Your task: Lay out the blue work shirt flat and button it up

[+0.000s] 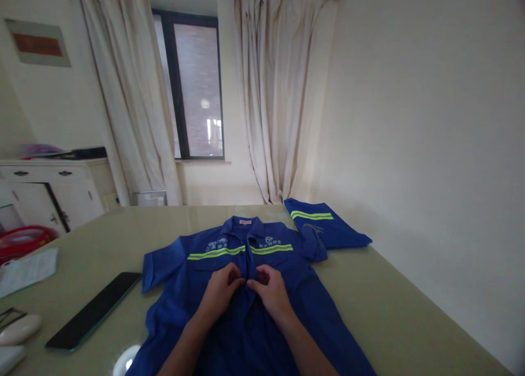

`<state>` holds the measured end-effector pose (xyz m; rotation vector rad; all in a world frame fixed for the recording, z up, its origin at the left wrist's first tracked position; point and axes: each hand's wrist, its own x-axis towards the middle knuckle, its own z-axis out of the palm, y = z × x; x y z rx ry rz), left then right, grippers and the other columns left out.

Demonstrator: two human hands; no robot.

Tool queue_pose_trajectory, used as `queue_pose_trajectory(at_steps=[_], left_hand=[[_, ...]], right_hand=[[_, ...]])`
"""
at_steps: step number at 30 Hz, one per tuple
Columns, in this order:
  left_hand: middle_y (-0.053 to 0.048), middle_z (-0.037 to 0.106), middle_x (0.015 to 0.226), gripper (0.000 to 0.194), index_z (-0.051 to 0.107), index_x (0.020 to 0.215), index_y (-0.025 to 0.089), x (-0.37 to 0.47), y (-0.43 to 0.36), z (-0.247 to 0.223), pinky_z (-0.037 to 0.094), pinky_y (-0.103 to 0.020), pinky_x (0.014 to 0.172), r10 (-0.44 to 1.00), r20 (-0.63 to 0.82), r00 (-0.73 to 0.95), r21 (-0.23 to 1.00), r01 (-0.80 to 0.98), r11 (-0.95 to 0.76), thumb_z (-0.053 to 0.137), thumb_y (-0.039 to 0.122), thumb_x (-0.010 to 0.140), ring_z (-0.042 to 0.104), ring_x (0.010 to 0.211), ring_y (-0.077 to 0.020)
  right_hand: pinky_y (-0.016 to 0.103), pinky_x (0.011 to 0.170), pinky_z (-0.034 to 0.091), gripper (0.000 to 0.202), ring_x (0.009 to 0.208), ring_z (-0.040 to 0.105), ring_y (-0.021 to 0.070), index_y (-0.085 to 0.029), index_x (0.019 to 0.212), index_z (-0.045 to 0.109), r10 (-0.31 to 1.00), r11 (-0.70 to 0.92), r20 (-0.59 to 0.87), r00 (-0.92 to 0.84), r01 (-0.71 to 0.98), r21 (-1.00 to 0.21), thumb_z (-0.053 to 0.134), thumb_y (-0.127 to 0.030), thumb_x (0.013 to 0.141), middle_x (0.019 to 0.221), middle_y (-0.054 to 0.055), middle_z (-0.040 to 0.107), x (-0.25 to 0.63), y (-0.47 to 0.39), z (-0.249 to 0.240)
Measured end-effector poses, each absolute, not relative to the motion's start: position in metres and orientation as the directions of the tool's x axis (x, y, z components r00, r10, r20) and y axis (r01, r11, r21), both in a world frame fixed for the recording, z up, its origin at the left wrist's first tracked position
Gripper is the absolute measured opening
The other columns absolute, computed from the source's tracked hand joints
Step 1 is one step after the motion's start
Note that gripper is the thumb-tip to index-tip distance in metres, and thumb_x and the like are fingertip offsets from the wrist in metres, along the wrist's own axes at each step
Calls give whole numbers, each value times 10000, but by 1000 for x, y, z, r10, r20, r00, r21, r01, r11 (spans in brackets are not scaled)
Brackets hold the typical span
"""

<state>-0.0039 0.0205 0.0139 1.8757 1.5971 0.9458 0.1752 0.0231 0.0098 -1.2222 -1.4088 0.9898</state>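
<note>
A blue short-sleeved work shirt (pixel 303 299) with yellow-green reflective stripes lies spread front side up on the table, its collar pointing away from me. My left hand (pixel 225 289) pinches one edge of the front opening just below the chest stripe. Close beside it, my right hand (pixel 268 291) pinches the other edge, thumb nearly meeting the left thumb. Whatever small fastening lies between the fingertips is too small to make out. Above the hands the front stands parted towards the collar. My forearms cover part of the lower shirt.
A folded blue garment (pixel 328 223) lies at the table's far right, by the wall. On the left are a dark tablet-like device (pixel 94 310), a white paper (pixel 28 272), a red basket (pixel 27 242) and a white mouse-shaped object (pixel 20 329). A round white object (pixel 125 360) sits near the shirt's hem.
</note>
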Motion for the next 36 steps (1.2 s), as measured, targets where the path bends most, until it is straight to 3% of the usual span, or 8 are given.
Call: queue_pose_trajectory(at_steps=[3,8,14,21,25,27,31,36], left_hand=[[-27,743,824,140,669,869,209,-8,19,15,496,-313,746,984,147,99,824,537,-178,626,307,778,694,793,-220],[-38,745,858,147,660,896,208,-8,14,10,512,-317,757,975,200,97,851,477,-222,600,326,832,702,811,-222],[-37,651,909,126,561,897,235,3,6,6,474,-301,784,916,361,173,686,616,-387,442,202,922,626,842,-200],[-56,634,990,273,595,962,250,9,-1,13,482,-286,853,911,341,231,561,728,-394,340,154,962,627,912,-195],[-50,664,942,210,570,936,254,7,1,10,492,-302,818,918,354,179,634,676,-376,371,192,957,653,887,-203],[-36,684,907,145,552,942,255,7,2,9,495,-302,799,927,355,121,703,619,-350,417,201,934,670,870,-202],[-29,736,922,147,587,983,245,7,1,12,502,-302,802,948,315,49,808,510,-295,452,286,942,705,874,-202],[-24,739,831,204,630,965,212,4,3,12,507,-303,738,969,247,21,882,408,-234,608,369,836,708,793,-210]], right_hand=[[270,611,406,71,631,580,174,-195,706,657,966,253,253,-49,357,-899,693,-253,726,622,-20,610,175,18,10],[256,628,417,89,655,601,174,-193,770,691,935,328,353,-29,448,-832,603,-184,759,694,4,640,168,16,7],[251,645,403,124,686,619,175,-209,751,701,933,326,352,-78,599,-731,591,-178,799,741,22,668,163,12,8],[258,645,407,209,691,626,181,-204,744,702,924,376,351,-150,521,-767,565,-282,882,724,26,683,164,6,17],[254,548,405,432,582,621,178,-189,748,712,954,278,227,-195,300,-913,416,-414,968,643,16,660,165,12,15],[248,491,384,382,493,587,168,-181,797,720,966,199,148,-210,248,-948,446,-405,942,590,-6,627,166,15,12],[240,585,404,157,621,625,167,-192,801,720,945,317,255,-204,383,-868,576,-243,838,674,-2,672,164,16,10],[246,659,399,115,713,610,160,-193,712,677,924,375,355,-144,528,-762,603,-143,784,765,15,665,164,12,14]])
